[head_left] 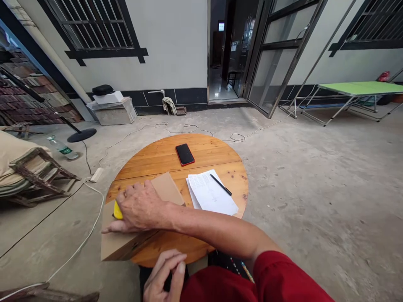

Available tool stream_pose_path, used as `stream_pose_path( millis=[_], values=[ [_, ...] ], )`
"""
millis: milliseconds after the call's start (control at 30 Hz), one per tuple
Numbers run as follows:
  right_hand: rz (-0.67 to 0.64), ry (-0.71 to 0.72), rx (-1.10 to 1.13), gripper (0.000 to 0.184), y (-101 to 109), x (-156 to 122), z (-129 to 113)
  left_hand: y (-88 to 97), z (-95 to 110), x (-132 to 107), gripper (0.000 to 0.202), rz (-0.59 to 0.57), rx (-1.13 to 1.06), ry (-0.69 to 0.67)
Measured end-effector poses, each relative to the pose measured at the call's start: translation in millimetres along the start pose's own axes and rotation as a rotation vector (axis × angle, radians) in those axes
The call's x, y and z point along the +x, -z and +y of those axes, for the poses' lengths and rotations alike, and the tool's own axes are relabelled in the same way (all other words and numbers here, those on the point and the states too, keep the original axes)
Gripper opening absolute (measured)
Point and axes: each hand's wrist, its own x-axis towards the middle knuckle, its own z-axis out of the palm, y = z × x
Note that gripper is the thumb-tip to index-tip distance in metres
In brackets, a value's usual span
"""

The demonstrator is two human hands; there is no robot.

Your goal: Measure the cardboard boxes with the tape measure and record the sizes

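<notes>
My right hand (140, 205) reaches across to the left, palm down on a brown cardboard box (168, 188). Its fingers curl over a small yellow object with a dark edge (117, 211), mostly hidden beneath the hand, so I cannot tell its kind. The thumb points out to the left over the cardboard. The box lies at the left of a round wooden table (217, 151), partly past its edge. Low in the view, my left hand (166, 274) hovers near my lap, fingers bent towards the thumb, with nothing visible in it.
A black phone with a red edge (185, 154) lies behind the box. Right of it are white papers (209, 193) with a black pen (221, 184) on top. Cables and a power strip (96, 175) run along the floor at left, near a wooden chair (40, 172) and a plastic bottle (63, 147).
</notes>
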Motion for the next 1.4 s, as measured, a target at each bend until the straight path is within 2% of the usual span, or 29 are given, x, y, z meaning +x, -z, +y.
stream_pose_path(
  millis=[100,167,200,233,333,400,567,667,733,800,867,933,967,1067,1133,1233,1300,1400],
  values=[
    [0.032,-0.070,0.065,0.057,25,-37,29,-5.1,-1,12,0.020,-0.080,0.026,-0.046],
    [-0.017,-0.315,0.032,0.038,41,-74,62,-7.7,-8,20,0.018,-0.115,0.070,-0.050],
    [-0.067,-0.489,-0.012,0.029,46,-94,80,-9.5,-12,24,0.018,-0.128,0.087,-0.044],
    [-0.091,-0.585,-0.050,0.028,50,-114,98,-11.9,-16,28,0.019,-0.137,0.099,-0.032],
    [-0.156,-0.751,-0.129,0.025,47,-162,139,-20.8,-28,39,0.024,-0.122,0.131,0.005],
    [-0.197,-0.821,-0.164,0.023,35,-182,152,-25.9,-36,45,0.025,-0.089,0.165,0.003],
    [-0.257,-0.894,-0.183,0.022,6,-194,156,-27.3,-54,62,0.024,-0.058,0.245,0.003],
    [-0.249,-0.895,-0.161,0.023,1,-192,157,-23.7,-61,76,0.024,-0.033,0.291,0.012],
    [-0.231,-0.888,-0.139,0.025,3,-193,157,-23.4,-57,84,0.022,-0.011,0.325,-0.011],
    [-0.174,-0.879,-0.074,0.033,8,-197,157,-27.7,-44,90,0.017,-0.001,0.350,-0.091],
    [-0.039,-0.866,0.102,0.037,13,-203,159,-38.2,-22,92,0.015,-0.033,0.356,-0.218],
    [0.127,-0.840,0.373,0.033,19,-210,163,-54.1,2,91,0.018,-0.123,0.355,-0.323],
    [0.190,-0.829,0.511,0.032,23,-214,165,-63.1,12,91,0.021,-0.206,0.362,-0.358],
    [0.277,-0.823,0.810,0.030,32,-224,173,-87.4,29,89,0.033,-0.385,0.378,-0.470],
    [0.324,-0.806,0.935,0.029,34,-230,177,-96.7,28,90,0.034,-0.409,0.382,-0.463],
    [0.409,-0.755,1.043,0.028,28,-236,180,-98.4,14,91,0.025,-0.346,0.380,-0.342],
    [0.454,-0.760,1.055,0.025,19,-239,180,-94.5,4,91,0.020,-0.315,0.389,-0.267],
    [0.483,-0.813,0.994,0.019,9,-239,174,-89.3,-8,90,0.020,-0.339,0.398,-0.208]
  ],
)
